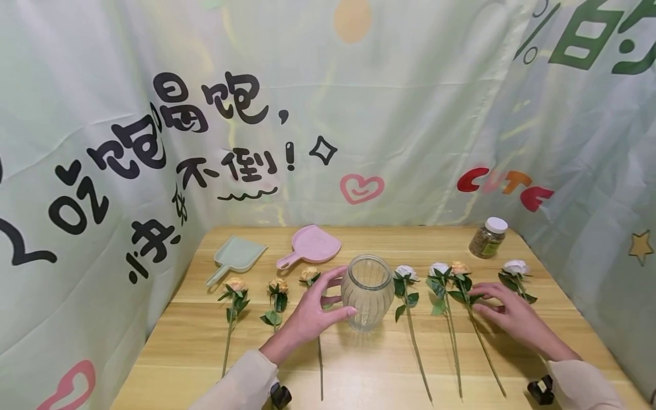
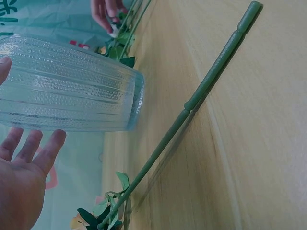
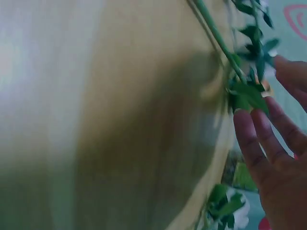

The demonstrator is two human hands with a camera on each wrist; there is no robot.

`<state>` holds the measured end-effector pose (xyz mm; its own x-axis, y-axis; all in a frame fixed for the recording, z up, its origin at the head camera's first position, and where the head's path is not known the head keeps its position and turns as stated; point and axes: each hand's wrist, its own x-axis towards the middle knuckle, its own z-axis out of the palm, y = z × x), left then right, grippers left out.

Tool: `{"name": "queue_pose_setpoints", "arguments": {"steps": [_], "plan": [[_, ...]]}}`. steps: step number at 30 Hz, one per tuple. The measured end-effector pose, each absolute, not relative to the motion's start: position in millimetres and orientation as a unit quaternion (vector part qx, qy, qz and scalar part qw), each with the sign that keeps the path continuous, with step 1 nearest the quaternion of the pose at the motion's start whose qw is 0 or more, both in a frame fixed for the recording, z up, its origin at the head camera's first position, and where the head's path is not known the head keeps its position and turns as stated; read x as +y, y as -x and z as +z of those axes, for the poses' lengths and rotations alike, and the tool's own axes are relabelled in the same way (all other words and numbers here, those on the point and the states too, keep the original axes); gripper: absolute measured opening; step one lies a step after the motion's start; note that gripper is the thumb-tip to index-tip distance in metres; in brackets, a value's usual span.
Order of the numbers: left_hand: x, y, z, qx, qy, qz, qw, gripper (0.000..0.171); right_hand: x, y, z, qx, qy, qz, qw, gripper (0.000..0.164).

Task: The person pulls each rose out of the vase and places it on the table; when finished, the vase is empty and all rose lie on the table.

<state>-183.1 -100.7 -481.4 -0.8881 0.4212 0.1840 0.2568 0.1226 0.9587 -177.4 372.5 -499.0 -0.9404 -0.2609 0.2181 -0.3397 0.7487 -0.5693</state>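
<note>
A clear ribbed glass vase [image 1: 367, 296] stands upright at the middle of the table. My left hand [image 1: 319, 307] holds it from the left, thumb on the near side and fingers on the far side; the left wrist view shows the fingertips at the glass [image 2: 72, 86]. On the right, my right hand [image 1: 504, 312] reaches to an orange rose [image 1: 460, 269]. In the right wrist view its fingers are apart beside a green leaf [image 3: 250, 96], with thumb and fingers not closed together. Whether they touch the leaf I cannot tell.
White roses [image 1: 406, 273] lie right of the vase, another white rose [image 1: 515, 267] beyond my right hand. Several orange roses [image 1: 236, 285] lie left. A green dustpan [image 1: 241, 254], pink dustpan [image 1: 315, 245] and white-lidded jar [image 1: 488, 239] stand at the back, before a printed curtain [image 1: 410, 114].
</note>
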Motion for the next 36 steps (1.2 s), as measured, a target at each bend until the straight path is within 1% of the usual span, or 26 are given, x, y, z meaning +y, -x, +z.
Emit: {"name": "queue_pose_setpoints", "arguments": {"steps": [6, 18, 26, 32, 36], "plan": [[-99.8, 183.4, -482.4, 0.746, -0.228, 0.622, 0.065, 0.08, 361.6, 173.6, -510.7, -0.946, -0.175, 0.269, 0.045, 0.021], [-98.9, 184.1, -482.7, 0.743, -0.233, 0.624, 0.064, 0.08, 372.3, 173.9, -513.3, -0.962, -0.112, 0.246, 0.044, 0.019], [-97.0, 184.6, -483.2, 0.743, -0.233, 0.624, 0.064, 0.08, 380.2, 171.9, -513.3, -0.96, -0.105, 0.254, 0.048, 0.021], [-100.5, 185.1, -482.9, 0.743, -0.243, 0.62, 0.066, 0.081, 379.7, 170.7, -506.2, -0.955, -0.094, 0.27, 0.084, 0.025], [-109.7, 189.8, -478.7, 0.748, -0.247, 0.614, 0.048, 0.072, 378.1, 175.8, -490.3, -0.949, -0.084, 0.276, 0.128, 0.028]]}}
